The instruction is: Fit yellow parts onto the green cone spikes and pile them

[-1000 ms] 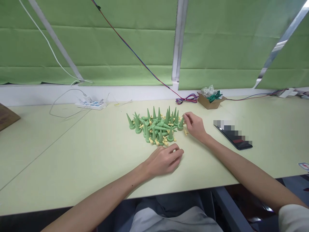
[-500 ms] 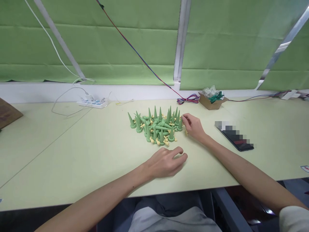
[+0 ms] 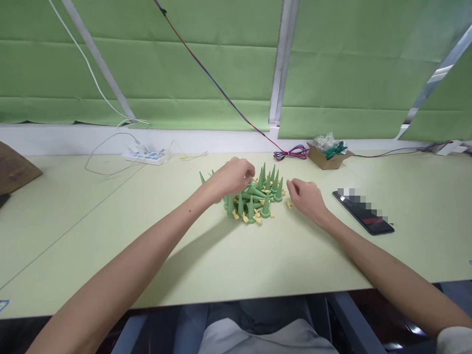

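Observation:
Several green cones [image 3: 265,206] stand and lie in a heap at the middle of the table, with small yellow pieces among them. My left hand [image 3: 236,175] is over the back left of the heap, its fingers curled down; what they hold, if anything, is hidden. Just right of the heap is my right hand [image 3: 304,196], its fingers closed together, and nothing can be made out between them. A small yellow piece [image 3: 288,203] lies beside its fingertips on the table.
A black phone [image 3: 363,212] lies to the right. Behind are a small cardboard box [image 3: 330,160] with plastic and green material, a coiled red and blue cable [image 3: 291,153] and a white power strip [image 3: 147,156]. Brown cardboard [image 3: 16,169] is at the far left.
My left hand has moved from the table in front of the heap up and over its back left part. My right hand has drawn slightly away from the cones. The view has shifted a little.

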Tool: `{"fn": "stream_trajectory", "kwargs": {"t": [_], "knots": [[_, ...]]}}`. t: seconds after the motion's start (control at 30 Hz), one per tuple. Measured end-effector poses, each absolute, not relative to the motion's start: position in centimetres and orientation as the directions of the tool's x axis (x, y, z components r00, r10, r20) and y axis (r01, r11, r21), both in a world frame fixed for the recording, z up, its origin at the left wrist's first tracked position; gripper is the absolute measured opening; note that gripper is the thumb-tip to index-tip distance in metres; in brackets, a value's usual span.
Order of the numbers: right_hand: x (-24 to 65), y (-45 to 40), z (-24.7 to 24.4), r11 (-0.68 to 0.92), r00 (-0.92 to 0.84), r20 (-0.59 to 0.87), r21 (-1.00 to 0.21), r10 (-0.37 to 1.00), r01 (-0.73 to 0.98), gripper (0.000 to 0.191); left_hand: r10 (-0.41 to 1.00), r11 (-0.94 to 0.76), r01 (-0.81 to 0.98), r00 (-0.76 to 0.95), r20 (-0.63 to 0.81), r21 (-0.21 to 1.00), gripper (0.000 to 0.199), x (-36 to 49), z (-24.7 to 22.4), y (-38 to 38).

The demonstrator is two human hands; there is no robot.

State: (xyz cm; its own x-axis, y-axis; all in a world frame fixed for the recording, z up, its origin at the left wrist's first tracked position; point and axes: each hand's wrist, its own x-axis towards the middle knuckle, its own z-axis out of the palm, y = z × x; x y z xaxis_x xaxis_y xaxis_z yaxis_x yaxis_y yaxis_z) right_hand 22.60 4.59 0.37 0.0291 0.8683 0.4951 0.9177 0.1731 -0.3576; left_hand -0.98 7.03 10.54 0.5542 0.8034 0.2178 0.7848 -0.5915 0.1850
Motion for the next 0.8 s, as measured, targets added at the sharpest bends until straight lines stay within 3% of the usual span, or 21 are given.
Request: {"fn": "stream_trajectory", "kwargs": {"t": [0.17, 0.23, 0.47, 0.8], "knots": [[21.9, 3.7, 0.9, 0.047, 0.010, 0.330, -0.163, 0.944, 0.985, 0.042, 0.780, -0.589, 0.807, 0.558, -0.283, -0.032, 0.041, 1.6, 11.6, 9.5], [21.9, 3.5, 1.0, 0.002, 0.018, 0.240, -0.082, 0.971, 0.997, 0.042, 0.754, -0.609, 0.789, 0.542, -0.372, -0.085, 0.047, 2.4, 11.8, 9.6], [22.0, 3.4, 0.3, 0.015, -0.014, -0.035, 0.054, 0.999, 0.998, 0.043, 0.723, -0.639, 0.766, 0.568, -0.394, -0.067, 0.045, 2.5, 10.2, 11.2], [21.6, 3.4, 0.1, 0.009, -0.003, -0.086, 0.066, 0.996, 0.998, 0.038, 0.660, -0.668, 0.735, 0.658, -0.364, 0.118, 0.044, 0.1, 10.1, 12.7]]}}
